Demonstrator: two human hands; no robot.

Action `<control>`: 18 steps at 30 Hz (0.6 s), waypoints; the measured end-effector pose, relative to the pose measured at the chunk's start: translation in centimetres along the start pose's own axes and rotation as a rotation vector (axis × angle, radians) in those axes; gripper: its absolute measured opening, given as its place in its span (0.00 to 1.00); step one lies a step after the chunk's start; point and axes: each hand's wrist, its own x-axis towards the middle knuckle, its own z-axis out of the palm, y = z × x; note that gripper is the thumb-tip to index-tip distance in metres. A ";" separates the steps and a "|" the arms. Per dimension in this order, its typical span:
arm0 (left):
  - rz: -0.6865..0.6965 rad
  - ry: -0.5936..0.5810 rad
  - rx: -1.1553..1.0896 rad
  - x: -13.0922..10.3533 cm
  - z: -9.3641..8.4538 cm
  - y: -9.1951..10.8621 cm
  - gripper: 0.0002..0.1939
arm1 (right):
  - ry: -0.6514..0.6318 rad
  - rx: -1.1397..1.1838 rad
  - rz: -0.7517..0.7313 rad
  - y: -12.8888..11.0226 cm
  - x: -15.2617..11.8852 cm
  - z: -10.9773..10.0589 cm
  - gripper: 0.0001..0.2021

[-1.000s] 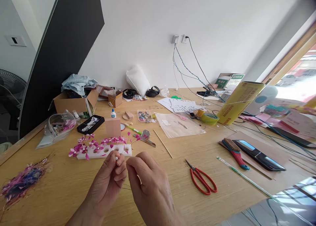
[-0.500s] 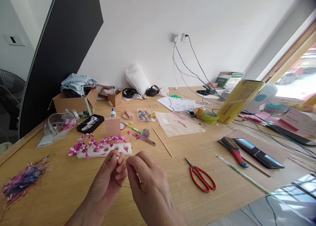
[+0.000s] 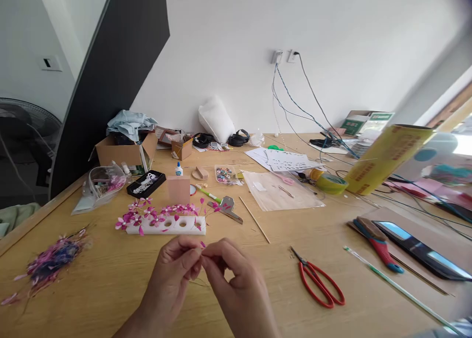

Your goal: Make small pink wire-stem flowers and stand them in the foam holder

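My left hand (image 3: 171,274) and my right hand (image 3: 234,279) meet at the fingertips, thumb and forefinger pinched on each. A bit of magenta petal (image 3: 202,244) shows where they touch; the rest of this small flower piece is hidden by my fingers. Thin wire (image 3: 199,282) shows below, between the hands. Just beyond them stands a white foam block (image 3: 191,226) with round holes. Magenta wire-stemmed flowers (image 3: 149,211) with pale centres rest along it. Red-handled scissors (image 3: 320,281) lie to the right of my right hand.
A tangle of pink and blue threads (image 3: 55,259) lies at left. Behind are a black tray (image 3: 146,184), a glue bottle (image 3: 179,169), a bead box (image 3: 225,174), a metal clip (image 3: 229,209) and a wooden stick (image 3: 254,220). A brush (image 3: 379,244) and a yellow roll (image 3: 391,158) are at right.
My hands, a little apart before, now touch at the fingertips. The white bead seen in my left fingers is hidden now. The view has turned slightly left.
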 end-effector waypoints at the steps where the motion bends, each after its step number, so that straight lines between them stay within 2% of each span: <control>1: 0.016 -0.003 0.037 0.0 -0.1 -0.1 0.07 | -0.015 0.087 0.059 0.7 -0.3 0.2 0.05; 4: 0.096 -0.049 0.196 -0.1 -0.3 -0.5 0.09 | -0.082 0.407 0.236 2.5 -0.9 0.4 0.07; 6: 0.210 -0.088 0.342 -0.1 -0.5 -0.6 0.07 | -0.117 0.596 0.355 3.2 -1.1 0.4 0.12; 9: 0.422 -0.129 0.525 0.0 -0.8 -0.9 0.03 | -0.166 0.755 0.520 3.6 -1.3 0.1 0.17; 12: 0.546 -0.144 0.602 0.0 -1.0 -1.3 0.03 | -0.193 0.836 0.554 4.1 -1.7 0.0 0.17; 15: 0.587 -0.151 0.612 -0.2 -1.0 -1.5 0.03 | -0.214 0.851 0.540 4.7 -2.2 -0.1 0.17; 18: 0.496 -0.161 0.526 -0.4 -1.1 -1.5 0.06 | -0.236 0.758 0.601 4.7 -2.4 -1.0 0.17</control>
